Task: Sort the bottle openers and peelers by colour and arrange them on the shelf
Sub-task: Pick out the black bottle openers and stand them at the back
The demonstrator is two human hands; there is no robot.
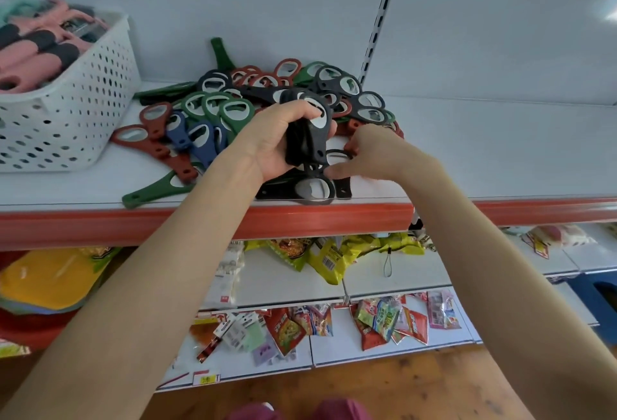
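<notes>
Gathering black bottle openers (309, 139) into a one-colour bunch | left hand (273, 142) is gripping them | right hand (374, 152) is pinching a loose black opener (335, 152) on the shelf (467, 152)

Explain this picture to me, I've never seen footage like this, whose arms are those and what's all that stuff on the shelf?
There is no machine here. A camera worn on a person's head looks down at their two bare arms, so you see roughly what they see. The left hand grips a bundle of black bottle openers. The right hand reaches to more black openers lying by the edge of the shelf; whether it grips one yet is unclear. Behind lies a mixed pile of red, green, blue and black openers. The white basket on the left holds pink and black-handled tools, probably peelers.
</notes>
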